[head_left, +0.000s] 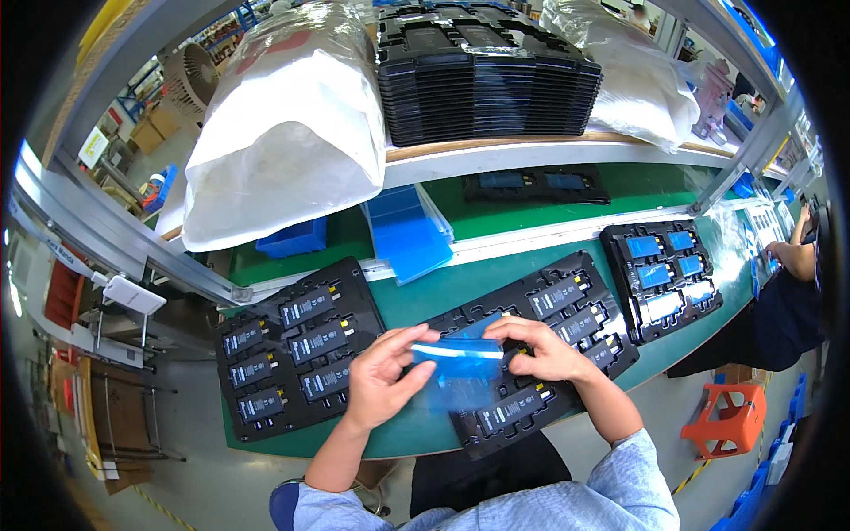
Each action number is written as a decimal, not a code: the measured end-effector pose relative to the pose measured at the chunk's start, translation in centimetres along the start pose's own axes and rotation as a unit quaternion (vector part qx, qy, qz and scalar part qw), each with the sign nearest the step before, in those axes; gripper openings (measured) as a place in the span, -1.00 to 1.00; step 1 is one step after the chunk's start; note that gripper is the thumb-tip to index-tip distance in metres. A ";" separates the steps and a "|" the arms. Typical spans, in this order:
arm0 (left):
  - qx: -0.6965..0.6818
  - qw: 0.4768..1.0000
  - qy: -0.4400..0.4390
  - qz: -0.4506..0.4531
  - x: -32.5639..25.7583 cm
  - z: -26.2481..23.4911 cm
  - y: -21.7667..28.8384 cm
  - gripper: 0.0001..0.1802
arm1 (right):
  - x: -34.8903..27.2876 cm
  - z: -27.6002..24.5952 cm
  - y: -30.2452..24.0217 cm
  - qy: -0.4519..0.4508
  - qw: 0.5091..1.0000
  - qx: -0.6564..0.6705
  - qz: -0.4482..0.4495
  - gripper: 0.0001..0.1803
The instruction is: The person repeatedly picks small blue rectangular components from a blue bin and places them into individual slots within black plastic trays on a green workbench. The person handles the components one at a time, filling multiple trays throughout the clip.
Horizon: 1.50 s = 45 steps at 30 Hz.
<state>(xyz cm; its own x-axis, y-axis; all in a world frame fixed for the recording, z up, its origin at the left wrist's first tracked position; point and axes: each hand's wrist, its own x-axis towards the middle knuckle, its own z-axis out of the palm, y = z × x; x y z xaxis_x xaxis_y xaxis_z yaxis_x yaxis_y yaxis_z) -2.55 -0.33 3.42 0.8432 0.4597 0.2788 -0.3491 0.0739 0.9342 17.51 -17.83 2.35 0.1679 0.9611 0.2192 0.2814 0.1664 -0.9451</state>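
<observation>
A clear blue plastic film (469,365) is stretched between my hands, its upper edge folded and shiny. My left hand (382,376) pinches its left side between thumb and fingers. At the upper right corner, the curled fingers of my right hand (542,350) grip the same film. Beneath it lies a black moulded tray (472,441) with black flat battery packs (512,411) in its pockets. The film and my hands cover part of this tray. To the left, a second black tray (241,425) holds several similar battery packs (310,305).
At the right, another tray (620,257) holds packs covered in blue. Blue film sheets (409,234) lean near a blue bin (294,239). Overhead, a shelf (496,152) bears stacked black trays (487,93) and a white bag (283,150). A co-worker's arm (794,258) shows far right, above an orange stool (726,418).
</observation>
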 end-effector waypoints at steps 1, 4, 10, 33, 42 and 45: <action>0.033 0.999 -0.009 0.015 0.1 0.4 -0.5 -0.42 | -0.1 0.0 0.3 -0.018 0.999 -0.047 -0.005 -0.42; 0.063 0.998 0.015 -0.014 0.3 1.7 -1.0 -0.42 | -0.1 0.6 0.0 0.011 0.996 -0.077 0.036 -0.66; 0.045 0.989 0.020 -0.139 0.1 1.0 -2.7 -0.68 | -0.4 0.7 0.9 0.015 0.994 -0.088 0.056 -0.74; 0.360 0.932 0.025 -0.044 -0.5 1.3 -1.0 -0.63 | -0.4 0.9 0.0 0.118 0.976 0.148 0.111 -0.81; 0.476 0.825 -0.288 -0.096 -0.8 0.0 1.0 -0.68 | -2.5 -1.0 -0.1 0.156 0.941 0.097 0.284 -0.79; 0.477 0.811 -0.314 -0.126 -1.4 0.6 0.9 -0.68 | -3.9 0.0 0.1 0.137 0.935 0.065 0.321 -0.76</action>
<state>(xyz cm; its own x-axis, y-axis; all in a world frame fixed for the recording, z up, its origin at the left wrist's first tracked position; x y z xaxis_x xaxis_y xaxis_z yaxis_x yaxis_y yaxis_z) -3.82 -1.44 3.96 0.9852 -0.0274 -0.1689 0.0892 -0.7602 0.6435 16.89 -21.56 1.42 0.5031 0.7830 -0.3657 -0.0748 -0.3821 -0.9211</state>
